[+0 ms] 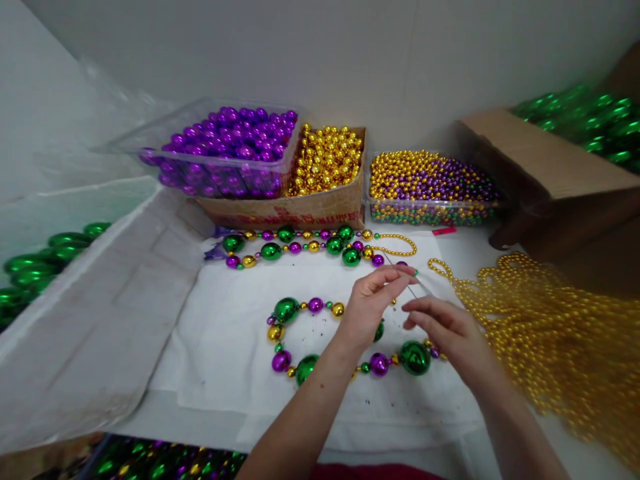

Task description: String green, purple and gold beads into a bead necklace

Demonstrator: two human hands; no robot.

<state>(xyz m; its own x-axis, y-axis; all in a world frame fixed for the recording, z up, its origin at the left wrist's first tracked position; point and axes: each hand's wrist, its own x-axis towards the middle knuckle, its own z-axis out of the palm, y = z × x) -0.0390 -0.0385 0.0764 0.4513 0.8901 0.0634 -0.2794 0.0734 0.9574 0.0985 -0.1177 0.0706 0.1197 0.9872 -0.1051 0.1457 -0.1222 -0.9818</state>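
My left hand [376,299] is closed in a pinch on a thin needle-like rod [411,291], which slants out past the fingertips. Just to its right, my right hand [445,321] has its thumb and fingers drawn together near the rod's lower end; whatever they hold is too fine to make out. Beneath both hands a bead strand [287,310] of large green and smaller purple and gold balls curves over a white cloth [220,360], partly hidden by my left forearm. Behind it lies a second bead strand [271,251] with a loop of small gold beads [411,244].
Along the back stand a clear tub of purple beads [235,137], a cardboard box of gold beads [327,160] and a tub of small mixed beads [425,180]. Gold bead strings [545,333] heap at the right, below a cardboard box [545,160]. A red object [445,231] lies behind.
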